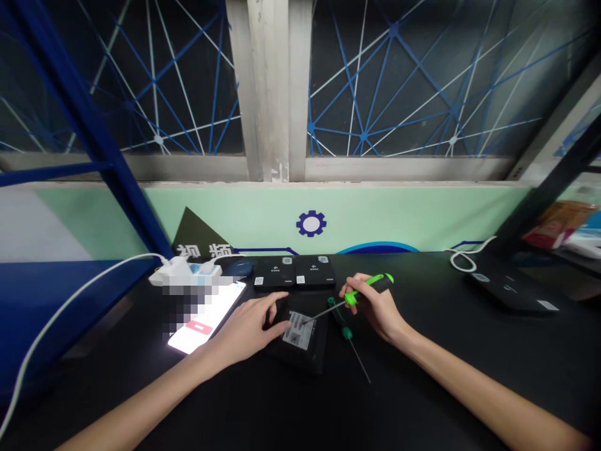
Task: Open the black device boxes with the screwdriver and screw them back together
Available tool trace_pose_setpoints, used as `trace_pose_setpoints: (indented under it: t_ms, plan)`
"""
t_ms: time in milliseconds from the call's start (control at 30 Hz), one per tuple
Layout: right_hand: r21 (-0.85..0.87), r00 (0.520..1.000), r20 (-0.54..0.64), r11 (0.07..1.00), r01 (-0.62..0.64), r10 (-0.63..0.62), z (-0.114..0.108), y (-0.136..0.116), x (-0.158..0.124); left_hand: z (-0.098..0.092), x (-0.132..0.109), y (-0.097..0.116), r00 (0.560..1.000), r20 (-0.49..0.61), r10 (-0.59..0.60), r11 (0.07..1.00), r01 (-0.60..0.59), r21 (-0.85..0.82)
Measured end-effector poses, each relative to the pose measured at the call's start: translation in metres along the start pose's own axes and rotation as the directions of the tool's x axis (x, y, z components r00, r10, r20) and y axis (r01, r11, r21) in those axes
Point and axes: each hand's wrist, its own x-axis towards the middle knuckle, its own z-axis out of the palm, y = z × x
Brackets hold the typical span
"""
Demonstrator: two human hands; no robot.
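Observation:
A flat black device (305, 341) with a white label lies on the black desk (422, 376) in front of me. My left hand (248, 329) rests flat on its left side, fingers stretched out and pressing it down. My right hand (375, 308) is closed round the bright green handle of a screwdriver (361, 292). Its thin shaft slants down left, and the tip meets the device near the label. A second screwdriver (350, 338) with a darker green handle lies on the desk just right of the device.
A lit phone (209, 316) lies left of my left hand. Behind it sit a white power strip (185, 272) with a white cable, a dark mouse (239, 268) and two more black devices (295, 271). A black box (511, 288) with a white cord lies far right.

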Motion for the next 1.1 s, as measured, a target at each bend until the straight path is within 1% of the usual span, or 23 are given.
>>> trace_pose_setpoints:
  t_ms: [100,200,267,333,400,467,567,633,733,800,867,1000,1100]
  plan:
    - [-0.081,0.999,0.008,0.995,0.052,-0.052,0.002,0.0,-0.002,0.002,0.0,-0.004,0.998,-0.065,-0.027,1.0,0.027,0.004]
    - [-0.183,0.993,0.01,0.976,0.117,-0.117,0.003,0.0,-0.004,0.002,-0.001,-0.003,0.997,-0.08,-0.005,0.999,0.008,0.042]
    - [-0.238,0.99,0.022,0.961,0.138,-0.137,0.004,-0.002,-0.005,0.0,-0.001,-0.002,0.998,-0.05,0.028,0.999,-0.026,0.042]
    - [-0.27,0.988,0.031,0.951,0.151,-0.148,0.004,-0.006,-0.006,-0.001,-0.002,0.0,0.999,0.0,0.052,0.999,-0.052,0.006]
    - [-0.305,0.986,0.046,0.937,0.168,-0.161,0.004,-0.011,-0.007,-0.002,-0.001,0.0,0.998,0.018,0.061,0.997,-0.061,-0.045]
    - [-0.35,0.983,0.065,0.918,0.186,-0.174,0.004,-0.017,-0.007,-0.001,0.0,0.001,0.998,-0.02,0.065,0.995,-0.067,-0.068]
    - [-0.393,0.981,0.096,0.899,0.195,-0.171,0.004,-0.025,-0.005,0.002,0.0,0.002,0.993,-0.096,0.074,0.996,-0.078,-0.033]
    - [-0.398,0.98,0.119,0.897,0.193,-0.157,0.005,-0.03,-0.002,0.004,-0.002,0.004,0.993,-0.092,0.079,0.997,-0.078,0.021]
    - [-0.418,0.977,0.176,0.89,0.185,-0.12,0.009,-0.041,0.007,0.005,-0.007,0.006,0.993,-0.038,0.113,0.987,-0.108,0.116]
    - [-0.45,0.97,0.227,0.875,0.18,-0.083,0.015,-0.049,0.016,0.006,-0.009,0.006,0.992,0.0,0.13,0.98,-0.129,0.149]
    - [-0.496,0.96,0.278,0.852,0.171,-0.031,0.023,-0.056,0.026,0.006,-0.011,0.004,0.989,0.026,0.145,0.978,-0.148,0.148]
    - [-0.576,0.949,0.305,0.809,0.114,0.084,0.044,-0.061,0.049,0.006,-0.011,0.0,0.986,0.078,0.149,0.978,-0.159,0.133]
    - [-0.581,0.942,0.322,0.805,0.121,0.091,0.057,-0.058,0.059,0.005,-0.011,-0.001,0.987,0.1,0.124,0.98,-0.137,0.142]
